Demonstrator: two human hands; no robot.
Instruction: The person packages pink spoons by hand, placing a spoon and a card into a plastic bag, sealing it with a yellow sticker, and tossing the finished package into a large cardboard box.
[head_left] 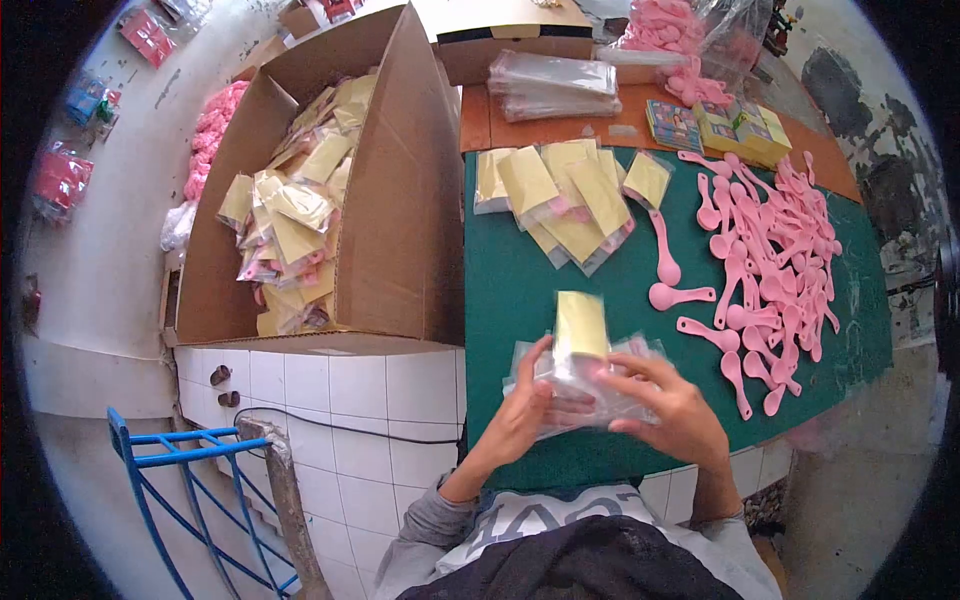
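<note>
In the head view, a clear plastic bag with a yellow card (pixel 581 322) stands between my two hands, its lower part blurred by motion. My left hand (pixel 518 420) is closed at the bag's left side, thumb and fingers pressed against it. My right hand (pixel 668 402) has its fingers bent around the bag's right side, blurred at the tips. Under both hands lie more clear plastic bags (pixel 648 350) on the green tabletop (pixel 520 300). Pink spoons (pixel 668 262) lie loose beyond my right hand. Whether a spoon is inside the held bag is hard to see.
Finished-looking bags with yellow cards (pixel 572 190) lie at the table's far left. A heap of pink spoons (pixel 770 240) covers the right side. Behind are stacked clear bags (pixel 553 85) and card stacks (pixel 740 130). Left stands a large cardboard box (pixel 400 200); a blue metal rack (pixel 180 455) is below.
</note>
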